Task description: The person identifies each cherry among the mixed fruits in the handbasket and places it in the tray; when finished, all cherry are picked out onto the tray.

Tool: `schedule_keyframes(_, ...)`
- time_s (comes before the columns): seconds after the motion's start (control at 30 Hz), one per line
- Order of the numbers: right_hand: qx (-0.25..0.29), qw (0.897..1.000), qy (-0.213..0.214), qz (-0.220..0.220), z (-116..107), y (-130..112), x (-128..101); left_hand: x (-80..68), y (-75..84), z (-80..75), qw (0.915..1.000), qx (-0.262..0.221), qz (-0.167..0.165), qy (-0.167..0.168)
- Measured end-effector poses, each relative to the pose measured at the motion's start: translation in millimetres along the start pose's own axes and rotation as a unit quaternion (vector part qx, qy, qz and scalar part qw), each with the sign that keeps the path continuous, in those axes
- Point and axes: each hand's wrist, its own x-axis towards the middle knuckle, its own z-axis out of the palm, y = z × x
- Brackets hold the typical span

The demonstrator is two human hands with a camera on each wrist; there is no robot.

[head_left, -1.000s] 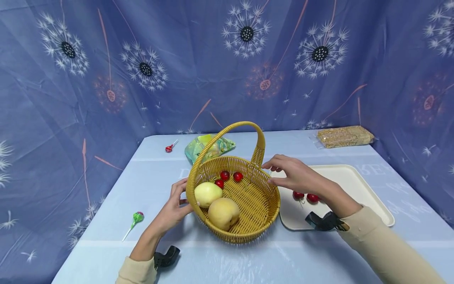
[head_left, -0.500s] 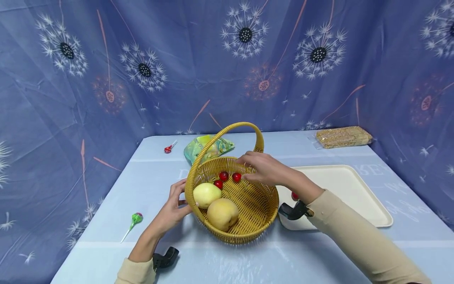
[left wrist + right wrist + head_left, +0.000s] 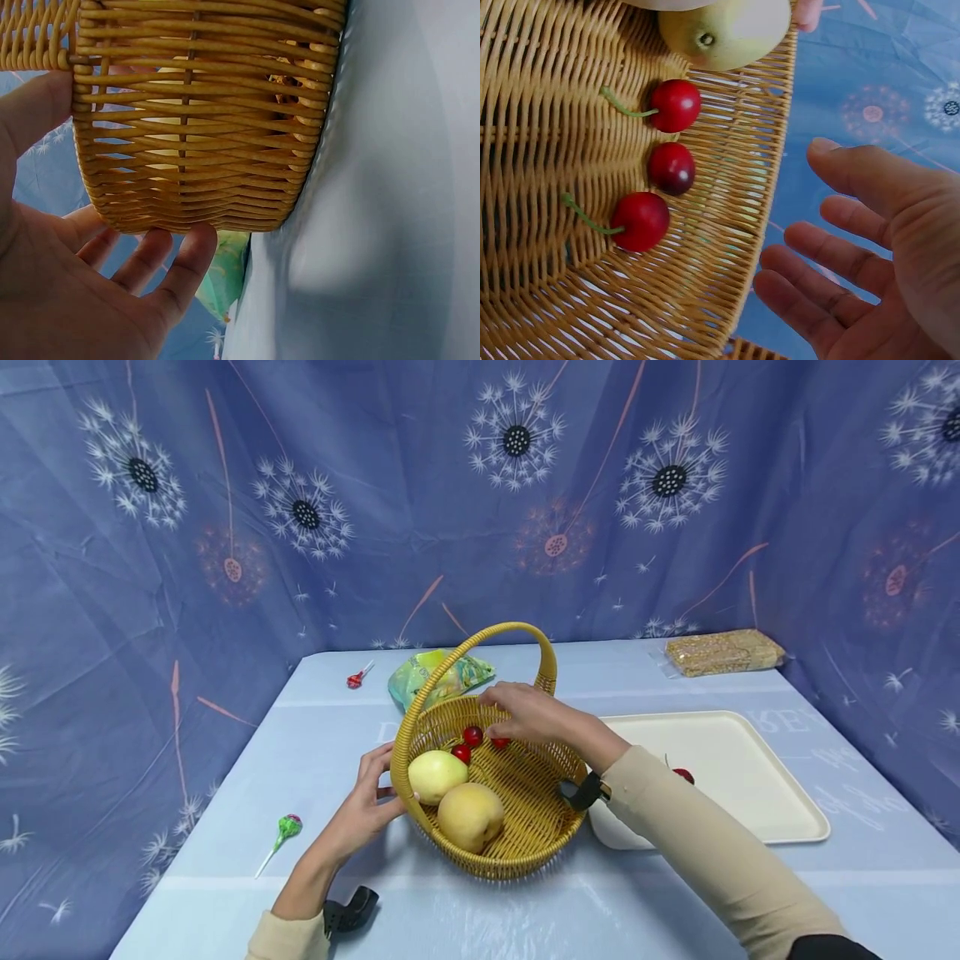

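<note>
Right wrist view shows your right hand (image 3: 877,247) open, empty, right over three cherries (image 3: 658,166) at the basket's (image 3: 525,827) far side; left hand (image 3: 360,806) open, steadying its near-left rim.

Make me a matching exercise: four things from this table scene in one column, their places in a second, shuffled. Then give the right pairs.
Things:
1. three red cherries
2. green-wrapped lollipop
3. clear packet of brown grain bars
4. lone red cherry

Places:
A. on the cream rectangular plastic tray
B. far right corner of the light blue table
C. inside the yellow woven wicker basket
D. on the table, left of the left hand

Pairs: 1-C, 2-D, 3-B, 4-A
</note>
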Motion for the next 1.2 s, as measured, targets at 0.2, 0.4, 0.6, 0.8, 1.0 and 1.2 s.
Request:
schedule_keyframes(0.2, 0.0, 0.999, -0.037, 0.014, 12, 2, 8, -1.4, -0.9, 0.2, 1.0, 0.0, 0.003, 0.003)
schedule_keyframes(0.4, -0.009, 0.997, -0.069, 0.031, 25, 6, 12, -2.5, 0.2, 1.2, 1.0, 0.008, -0.004, 0.002)
schedule_keyframes(0.6, -0.033, 0.994, -0.093, 0.036, 31, 9, 12, -2.7, 0.2, 0.8, 1.0, 0.003, -0.002, 0.003)
schedule_keyframes(0.8, -0.05, 0.993, -0.103, 0.025, 32, 9, 15, -1.8, 0.0, 0.4, 1.0, 0.002, 0.001, 0.004)
schedule_keyframes(1.0, -0.051, 0.991, -0.119, 0.021, 34, 9, 16, -1.6, 0.3, -0.4, 1.0, 0.002, -0.003, 0.002)
schedule_keyframes(1.2, -0.037, 0.989, -0.143, 0.004, 39, 7, 15, -0.8, -0.7, 0.5, 1.0, 0.004, 0.001, 0.001)
